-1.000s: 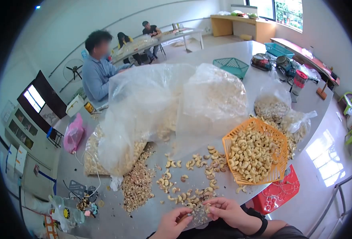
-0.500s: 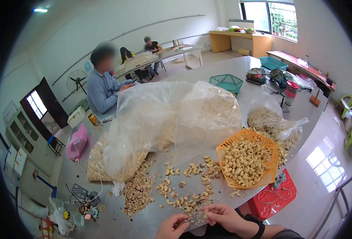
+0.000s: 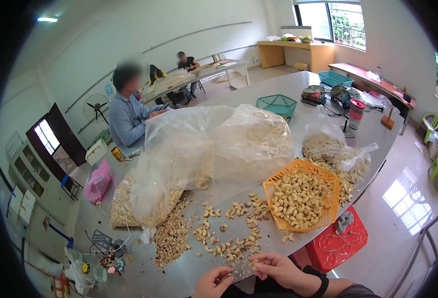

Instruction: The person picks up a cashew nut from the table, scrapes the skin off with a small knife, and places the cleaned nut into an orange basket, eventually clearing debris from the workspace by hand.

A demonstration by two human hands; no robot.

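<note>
My right hand (image 3: 281, 272), with a dark band at the wrist, pinches a pale cashew nut (image 3: 253, 263) between thumb and fingertips at the table's near edge. Just left of it, my left hand (image 3: 214, 283) is closed, thumb against index finger; whether anything sits in that pinch I cannot make out. Loose cashews (image 3: 231, 247) lie scattered on the metal table right beyond both hands, with small crumbs beneath the fingers. To the right stands an orange basket (image 3: 268, 208) heaped with cashews. A pile of brown broken bits (image 3: 171, 243) spreads to the left.
Large clear plastic bags (image 3: 189, 144) of nuts fill the table's middle. A smaller bag (image 3: 323, 146) stands behind the basket, near a green basket (image 3: 277, 106). A red stool (image 3: 338, 246) is at the right. Across the table sits a person in a blue shirt (image 3: 127, 121).
The view has shifted slightly, moving the basket and bags a little left in the picture. My hands stay nearly in place, my right still pinching the cashew.
</note>
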